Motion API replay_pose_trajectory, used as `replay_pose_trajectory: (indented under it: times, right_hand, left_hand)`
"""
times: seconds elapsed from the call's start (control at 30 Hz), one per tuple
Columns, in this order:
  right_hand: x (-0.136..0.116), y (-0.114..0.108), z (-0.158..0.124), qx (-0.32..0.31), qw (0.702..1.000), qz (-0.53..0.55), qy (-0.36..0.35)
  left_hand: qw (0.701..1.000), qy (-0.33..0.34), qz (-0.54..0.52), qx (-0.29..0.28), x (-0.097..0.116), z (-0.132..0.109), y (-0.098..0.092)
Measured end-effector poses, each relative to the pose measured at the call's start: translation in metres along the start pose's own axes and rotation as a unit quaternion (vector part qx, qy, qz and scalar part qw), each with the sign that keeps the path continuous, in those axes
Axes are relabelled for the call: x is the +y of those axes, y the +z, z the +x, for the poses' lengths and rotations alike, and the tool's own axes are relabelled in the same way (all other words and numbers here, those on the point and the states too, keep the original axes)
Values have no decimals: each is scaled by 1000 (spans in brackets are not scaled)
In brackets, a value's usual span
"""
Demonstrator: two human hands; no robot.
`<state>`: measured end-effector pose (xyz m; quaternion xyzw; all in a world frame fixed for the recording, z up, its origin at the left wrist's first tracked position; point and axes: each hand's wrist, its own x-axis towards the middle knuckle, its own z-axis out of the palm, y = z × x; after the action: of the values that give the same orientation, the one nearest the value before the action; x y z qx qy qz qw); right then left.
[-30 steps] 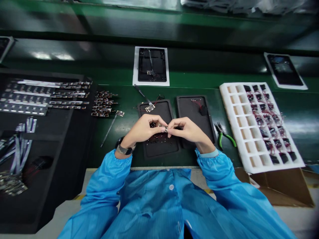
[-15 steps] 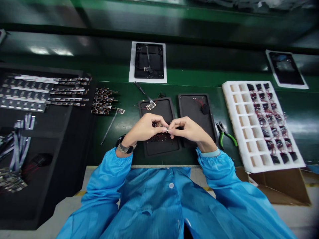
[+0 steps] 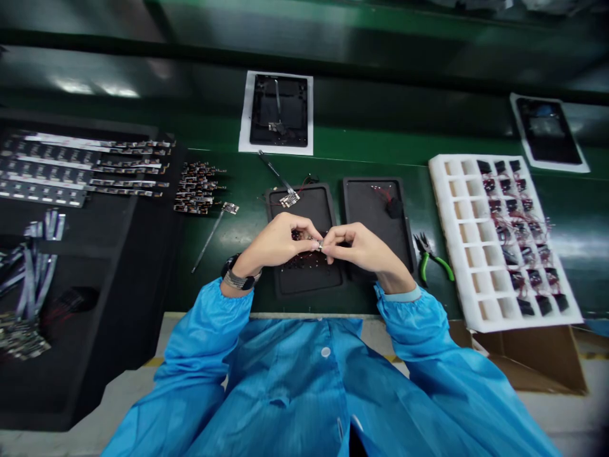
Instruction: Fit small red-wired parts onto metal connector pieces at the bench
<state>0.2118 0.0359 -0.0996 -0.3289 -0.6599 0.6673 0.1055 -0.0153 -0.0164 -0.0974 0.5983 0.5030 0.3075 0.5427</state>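
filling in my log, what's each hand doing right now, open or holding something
Left hand: closed, pinching a small part, too tiny to identify.
Right hand: closed, pinching the same part.

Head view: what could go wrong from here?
The small part pinched by both hands could slip and get lost among the loose bits below.
The board lies just beyond the knuckles, its ribbon sticking out; it might get knocked.
The foam tray appears to overhang the bench edge; a bump could tip it.
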Motion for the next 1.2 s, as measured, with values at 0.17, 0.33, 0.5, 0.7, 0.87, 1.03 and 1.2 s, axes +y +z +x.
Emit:
replay_pose_trajectory:
  times: [0.17,0.33,0.5,0.7,0.87,1.03,1.2]
  right_hand:
    - [1,-2,0,-18,1000,7,-2]
    - [2,-4,0,-34,999,6,-4]
    - [2,-3,1,-26,1000,3,-5]
    - [1,-2,1,-26,1000,8,-4]
    - [0,-2,0,-28,999,26,-2]
    - [2,1,0,-13,999,33,-3]
    - [1,4,1,15,1000,12,-13]
  left_hand:
    - [1000,-3,-10,-12,0,0,-1]
    - [999,5,-21,-25,2,1,-3]
    - [1000,5,-13,-19,2,1,-2]
    - [999,4,-25,-23,2,1,-5]
    - [999,9,-36,-24,-1,1,-7]
    - [999,9,-32,-16,-3,1,-7]
    - [1000,1,-9,6,-4,1,-7]
